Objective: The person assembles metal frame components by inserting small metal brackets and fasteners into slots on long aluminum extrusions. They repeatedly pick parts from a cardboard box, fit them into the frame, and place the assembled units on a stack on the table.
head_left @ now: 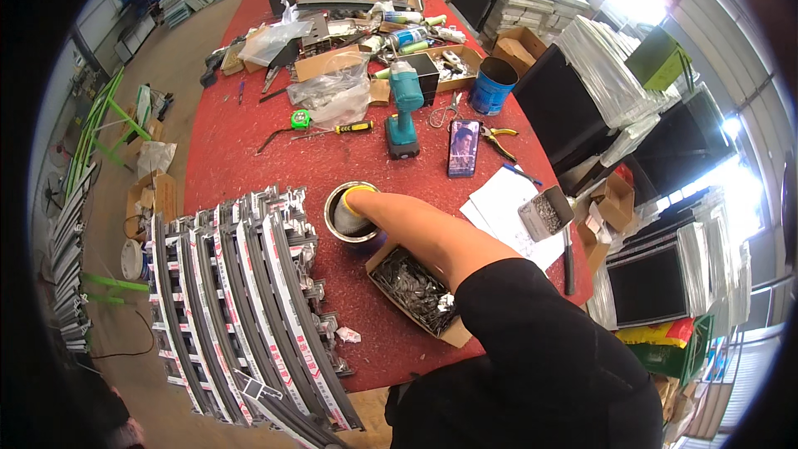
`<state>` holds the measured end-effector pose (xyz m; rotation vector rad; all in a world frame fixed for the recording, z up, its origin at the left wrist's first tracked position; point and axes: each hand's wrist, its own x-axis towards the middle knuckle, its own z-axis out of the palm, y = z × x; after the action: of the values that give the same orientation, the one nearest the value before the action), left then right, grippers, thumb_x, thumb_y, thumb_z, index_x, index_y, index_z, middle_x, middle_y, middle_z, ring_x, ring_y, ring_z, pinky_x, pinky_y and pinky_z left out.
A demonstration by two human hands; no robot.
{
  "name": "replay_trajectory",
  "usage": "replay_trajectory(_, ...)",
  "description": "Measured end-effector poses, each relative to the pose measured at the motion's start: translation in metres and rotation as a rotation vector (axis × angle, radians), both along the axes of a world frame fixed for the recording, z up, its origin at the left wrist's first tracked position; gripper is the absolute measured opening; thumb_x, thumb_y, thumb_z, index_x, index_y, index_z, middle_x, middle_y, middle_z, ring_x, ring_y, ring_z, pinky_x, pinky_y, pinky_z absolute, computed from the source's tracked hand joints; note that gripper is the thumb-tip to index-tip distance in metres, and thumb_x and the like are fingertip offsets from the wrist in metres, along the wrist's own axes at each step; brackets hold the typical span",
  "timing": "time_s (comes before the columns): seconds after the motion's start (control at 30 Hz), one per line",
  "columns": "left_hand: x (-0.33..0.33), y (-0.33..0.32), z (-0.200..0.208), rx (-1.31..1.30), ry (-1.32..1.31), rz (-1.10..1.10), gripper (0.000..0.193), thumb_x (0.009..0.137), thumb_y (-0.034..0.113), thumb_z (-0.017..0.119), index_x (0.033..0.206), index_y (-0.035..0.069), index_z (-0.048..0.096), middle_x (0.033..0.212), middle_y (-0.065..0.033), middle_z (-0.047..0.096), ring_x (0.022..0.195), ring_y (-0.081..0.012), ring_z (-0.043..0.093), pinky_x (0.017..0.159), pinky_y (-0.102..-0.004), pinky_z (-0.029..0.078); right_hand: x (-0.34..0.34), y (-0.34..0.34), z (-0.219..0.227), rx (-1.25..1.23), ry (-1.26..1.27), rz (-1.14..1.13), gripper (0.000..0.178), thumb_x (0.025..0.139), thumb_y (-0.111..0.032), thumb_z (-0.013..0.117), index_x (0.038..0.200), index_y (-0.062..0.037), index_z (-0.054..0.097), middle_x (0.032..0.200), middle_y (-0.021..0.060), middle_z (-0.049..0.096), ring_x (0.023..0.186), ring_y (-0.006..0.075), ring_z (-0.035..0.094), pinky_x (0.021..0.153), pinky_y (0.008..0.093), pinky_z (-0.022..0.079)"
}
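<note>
My right arm, in a black sleeve, stretches across to an open round metal can (359, 239). My right hand (348, 214), in a grey glove with a yellow cuff, is down inside the can's mouth, so its fingers and anything in them are hidden. Under my forearm stands a cardboard box (460, 333) filled with small dark metal pieces (409, 289). To the left of the can lie several long metal profiles (249, 283) side by side, with printed white film along them. My left hand does not show.
Beyond the can stand a teal cordless drill (404, 108) and an upright phone (463, 150). Papers (507, 208) and a small tray of hardware (544, 214) lie right. Blue can (493, 87), pliers (500, 141), screwdriver (353, 127) and tape measure (300, 119) sit farther back.
</note>
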<state>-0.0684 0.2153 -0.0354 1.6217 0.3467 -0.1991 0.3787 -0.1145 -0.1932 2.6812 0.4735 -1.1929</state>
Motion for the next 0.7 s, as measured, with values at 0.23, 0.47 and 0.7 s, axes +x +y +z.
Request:
replay_trajectory(0.23, -0.010, 0.010, -0.004, 0.013, 0.037, 0.036, 0.093, 0.096, 0.058, 0.089, 0.154, -0.007, 0.058, 0.090, -0.0019, 0.066, 0.073, -0.0135, 0.058, 0.066, -0.0301, 0.045, -0.012, 0.001, -0.004, -0.024, 0.021, -0.004, 0.028, 0.098, -0.023, 0.070, 0.116, -0.0133, 0.089, 0.123, 0.0188, 0.084, 0.111, 0.0372, 0.083, 0.098, 0.0485, 0.064)
replay_trajectory(0.47, -0.013, 0.014, -0.010, -0.006, 0.023, 0.026, 0.092, 0.097, 0.057, 0.088, 0.154, -0.008, 0.057, 0.089, -0.0043, 0.067, 0.072, -0.0150, 0.060, 0.065, -0.0322, 0.047, -0.025, 0.032, -0.014, -0.092, 0.056, 0.026, 0.029, 0.098, -0.023, 0.069, 0.117, -0.0138, 0.089, 0.123, 0.0186, 0.084, 0.112, 0.0369, 0.083, 0.098, 0.0483, 0.064)
replay_trajectory(0.7, -0.016, 0.015, -0.011, 0.028, 0.016, 0.017, 0.085, 0.096, 0.058, 0.087, 0.146, -0.006, 0.062, 0.087, -0.0060, 0.067, 0.073, -0.0179, 0.061, 0.066, -0.0344, 0.049, -0.029, 0.034, -0.018, -0.109, 0.092, 0.033, 0.029, 0.098, -0.023, 0.069, 0.117, -0.0142, 0.089, 0.124, 0.0183, 0.084, 0.112, 0.0366, 0.083, 0.098, 0.0480, 0.064)
